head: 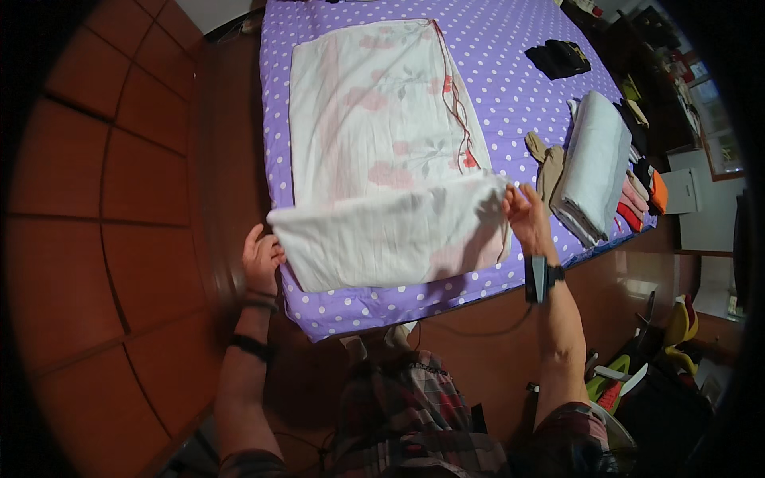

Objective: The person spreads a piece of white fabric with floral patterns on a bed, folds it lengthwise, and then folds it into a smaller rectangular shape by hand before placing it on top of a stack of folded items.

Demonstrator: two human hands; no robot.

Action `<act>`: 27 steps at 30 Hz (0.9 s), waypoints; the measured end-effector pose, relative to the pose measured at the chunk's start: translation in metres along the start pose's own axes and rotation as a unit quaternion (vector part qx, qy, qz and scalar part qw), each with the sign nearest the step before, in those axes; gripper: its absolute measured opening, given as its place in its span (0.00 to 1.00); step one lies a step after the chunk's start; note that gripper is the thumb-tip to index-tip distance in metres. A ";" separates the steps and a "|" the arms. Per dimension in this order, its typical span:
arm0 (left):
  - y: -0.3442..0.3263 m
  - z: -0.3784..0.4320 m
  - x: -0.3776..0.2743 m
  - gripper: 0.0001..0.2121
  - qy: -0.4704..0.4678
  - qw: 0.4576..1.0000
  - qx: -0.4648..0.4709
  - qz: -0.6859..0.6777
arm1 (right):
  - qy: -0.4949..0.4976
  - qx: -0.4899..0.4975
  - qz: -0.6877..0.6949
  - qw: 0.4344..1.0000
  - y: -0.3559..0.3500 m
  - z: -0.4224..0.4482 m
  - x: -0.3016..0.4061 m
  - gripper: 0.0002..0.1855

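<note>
A white cloth with pink and grey flower print (370, 125) lies on a bed with a purple polka-dot cover (508, 71). Its near end is folded back over itself, pale underside up. Red cords (455, 107) run along its right side. My left hand (263, 256) is beside the left end of the fold, fingers curled; whether it grips the cloth I cannot tell. At the right end of the fold is my right hand (525, 215), fingers bent, close to the cloth's corner; its hold is also unclear. A device is strapped at my right wrist.
Right of the cloth lie a thick folded grey-white blanket (597, 161), a beige garment (548, 164) and several folded clothes (636, 200). A black folded garment (559, 58) is farther back. Wooden cabinet doors (149, 257) stand at the left. A cable (487, 333) hangs below my right wrist.
</note>
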State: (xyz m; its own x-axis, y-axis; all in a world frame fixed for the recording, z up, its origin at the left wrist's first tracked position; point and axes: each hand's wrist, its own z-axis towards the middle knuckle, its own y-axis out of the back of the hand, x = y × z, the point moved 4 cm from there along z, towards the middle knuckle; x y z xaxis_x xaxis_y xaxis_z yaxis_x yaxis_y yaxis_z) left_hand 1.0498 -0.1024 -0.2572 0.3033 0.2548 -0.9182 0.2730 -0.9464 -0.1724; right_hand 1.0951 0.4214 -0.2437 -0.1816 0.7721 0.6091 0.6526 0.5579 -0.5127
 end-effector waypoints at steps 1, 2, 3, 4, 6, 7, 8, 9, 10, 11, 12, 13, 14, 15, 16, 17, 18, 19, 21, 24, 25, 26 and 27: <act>0.003 0.006 0.017 0.19 0.017 0.999 -0.015 0.044 | 0.053 -0.027 -0.036 0.998 0.002 0.011 0.002 0.11; 0.006 0.014 0.033 0.20 0.014 0.996 -0.010 0.087 | 0.117 -0.073 -0.072 0.988 0.010 0.018 0.004 0.12; 0.013 0.023 0.052 0.20 0.012 0.991 -0.004 0.131 | 0.129 -0.096 -0.136 0.978 0.020 0.020 0.002 0.13; 0.023 0.026 0.069 0.21 -0.012 0.976 0.000 0.217 | 0.142 -0.106 -0.196 0.965 0.032 0.022 -0.002 0.13; 0.046 0.019 0.108 0.23 -0.059 0.924 0.018 0.377 | 0.174 -0.118 -0.299 0.931 0.065 0.019 -0.013 0.12; 0.059 0.016 0.127 0.24 -0.044 0.917 0.023 0.396 | 0.170 -0.141 -0.322 0.921 0.088 0.013 -0.022 0.12; 0.073 0.012 0.145 0.24 0.000 0.906 0.019 0.422 | 0.176 -0.150 -0.344 0.910 0.110 0.005 -0.030 0.11; 0.080 0.007 0.157 0.24 -0.031 0.930 0.007 0.367 | 0.193 -0.162 -0.395 0.883 0.128 -0.002 -0.040 0.11; 0.089 0.001 0.172 0.24 0.007 0.945 -0.030 0.327 | 0.177 -0.210 -0.443 0.854 0.147 -0.009 -0.049 0.12; 0.093 -0.005 0.182 0.24 0.013 0.945 0.001 0.326 | 0.183 -0.172 -0.460 0.852 0.159 -0.017 -0.058 0.13; 0.100 -0.011 0.192 0.24 0.058 0.940 0.019 0.337 | 0.138 -0.200 -0.479 0.844 0.172 -0.025 -0.070 0.15; 0.103 -0.017 0.201 0.24 0.089 0.939 0.032 0.332 | 0.132 -0.179 -0.452 0.864 0.178 -0.031 -0.078 0.15; 0.105 -0.020 0.207 0.24 0.095 0.934 0.031 0.342 | 0.148 -0.171 -0.457 0.860 0.180 -0.037 -0.086 0.17; 0.107 -0.021 0.210 0.23 0.086 0.937 0.026 0.338 | 0.160 -0.166 -0.484 0.844 0.180 -0.040 -0.091 0.18; 0.108 -0.021 0.213 0.22 0.081 0.943 0.026 0.321 | 0.177 -0.151 -0.504 0.832 0.176 -0.042 -0.096 0.19; 0.110 -0.020 0.216 0.21 0.085 0.932 0.020 0.351 | 0.196 -0.144 -0.525 0.815 0.171 -0.041 -0.100 0.20; 0.112 -0.017 0.218 0.20 0.093 0.925 0.018 0.368 | 0.206 -0.167 -0.555 0.789 0.168 -0.039 -0.103 0.20; 0.113 -0.015 0.219 0.19 0.101 0.917 0.016 0.385 | 0.215 -0.179 -0.581 0.764 0.165 -0.036 -0.106 0.20; 0.112 -0.011 0.216 0.17 0.074 0.911 0.028 0.406 | 0.272 -0.210 -0.600 0.722 0.158 -0.028 -0.108 0.19; 0.109 -0.013 0.210 0.14 0.076 0.939 0.036 0.333 | 0.297 -0.218 -0.610 0.701 0.159 -0.018 -0.107 0.17; 0.105 -0.015 0.206 0.13 0.065 0.958 0.057 0.272 | 0.282 -0.213 -0.585 0.730 0.163 -0.015 -0.105 0.12; 0.106 -0.017 0.205 0.12 0.091 0.955 0.037 0.279 | 0.268 -0.199 -0.547 0.767 0.167 -0.014 -0.102 0.10; 0.105 -0.019 0.203 0.11 0.098 0.958 0.038 0.268 | 0.236 -0.182 -0.509 0.807 0.172 -0.014 -0.099 0.09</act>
State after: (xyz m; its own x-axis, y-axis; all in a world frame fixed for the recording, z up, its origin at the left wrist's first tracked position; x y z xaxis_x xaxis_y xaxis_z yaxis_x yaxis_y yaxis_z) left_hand 1.1570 -0.1465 -0.4549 0.5491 -0.2456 -0.7989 -0.0349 -0.9618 0.2716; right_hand 1.2357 0.4367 -0.3832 -0.5160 -0.2811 0.8091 0.5304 0.6368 0.5595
